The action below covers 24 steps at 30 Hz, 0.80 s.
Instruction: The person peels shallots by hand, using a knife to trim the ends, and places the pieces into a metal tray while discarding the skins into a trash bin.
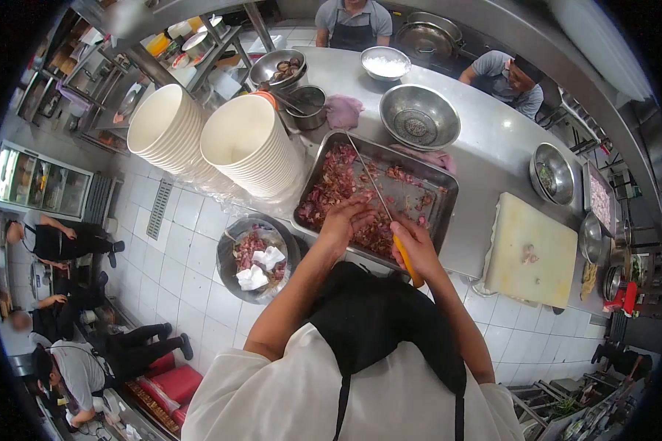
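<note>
A metal tray [449, 192] holds chopped dark-red meat [332, 180], heaped mostly on its left side. My right hand [417, 244] is closed round the yellow handle of a long, thin-bladed knife [375, 185]. The blade slants up and left across the tray, its tip near the far rim. Over the near part of the meat lies my left hand [347, 222], its fingers outstretched and close to the blade. Below and left of the tray, a bin [293, 253] contains meat scraps and crumpled white paper.
Stacked white tubs [246, 140] stand left of the tray. Beyond it sit a steel bowl [419, 116] and a pink cloth [343, 112]. A cutting board [533, 246] with small scraps lies at right. Co-workers [504, 77] stand across the counter; others are at far left.
</note>
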{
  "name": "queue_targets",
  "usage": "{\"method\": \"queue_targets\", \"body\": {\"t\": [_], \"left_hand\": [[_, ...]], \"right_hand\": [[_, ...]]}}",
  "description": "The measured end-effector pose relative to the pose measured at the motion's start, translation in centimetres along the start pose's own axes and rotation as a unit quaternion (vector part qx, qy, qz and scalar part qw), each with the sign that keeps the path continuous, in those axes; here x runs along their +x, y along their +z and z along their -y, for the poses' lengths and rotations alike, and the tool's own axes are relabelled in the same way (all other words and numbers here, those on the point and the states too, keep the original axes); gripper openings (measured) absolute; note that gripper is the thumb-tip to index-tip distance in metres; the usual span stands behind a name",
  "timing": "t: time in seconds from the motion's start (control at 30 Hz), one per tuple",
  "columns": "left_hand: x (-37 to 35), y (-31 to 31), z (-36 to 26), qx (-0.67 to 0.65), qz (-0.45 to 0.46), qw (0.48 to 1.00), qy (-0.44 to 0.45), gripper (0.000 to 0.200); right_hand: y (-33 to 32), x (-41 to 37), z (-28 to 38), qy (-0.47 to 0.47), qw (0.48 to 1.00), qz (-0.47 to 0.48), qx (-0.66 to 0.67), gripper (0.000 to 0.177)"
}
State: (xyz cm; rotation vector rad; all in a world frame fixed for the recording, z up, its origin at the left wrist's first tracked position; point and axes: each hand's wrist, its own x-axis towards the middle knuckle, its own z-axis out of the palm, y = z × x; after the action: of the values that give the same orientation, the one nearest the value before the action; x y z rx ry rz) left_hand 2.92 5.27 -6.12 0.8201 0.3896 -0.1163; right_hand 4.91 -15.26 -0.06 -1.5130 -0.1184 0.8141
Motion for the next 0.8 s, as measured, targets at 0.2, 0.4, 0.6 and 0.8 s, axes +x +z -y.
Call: {"method": "queue_targets", "body": {"t": [0.2,0.4,0.6,0.8], "left_hand": [[-0.6,0.8,0.3,-0.006,0.005,1.0,0.018,0.022],[-1.4,1.7,-0.3,-0.006,0.006,0.999,0.047,0.02],[-1.6,2.4,-0.2,0.034,-0.046,0.996,0.071,0.018],[-1.7,2.6,0.3,0.125,-0.089,0.982,0.111,0.017]], "right_hand": [[0.2,-0.2,-0.1,-0.004,0.999,0.03,-0.014,0.053],[0.4,-0.5,0.5,0.007,0.999,0.039,-0.024,0.052],[0.5,-0.2,0.1,-0.004,0.999,0.037,-0.033,0.052],[1.0,-0.1,0.4,-0.001,0.999,0.03,-0.031,0.055]]}}
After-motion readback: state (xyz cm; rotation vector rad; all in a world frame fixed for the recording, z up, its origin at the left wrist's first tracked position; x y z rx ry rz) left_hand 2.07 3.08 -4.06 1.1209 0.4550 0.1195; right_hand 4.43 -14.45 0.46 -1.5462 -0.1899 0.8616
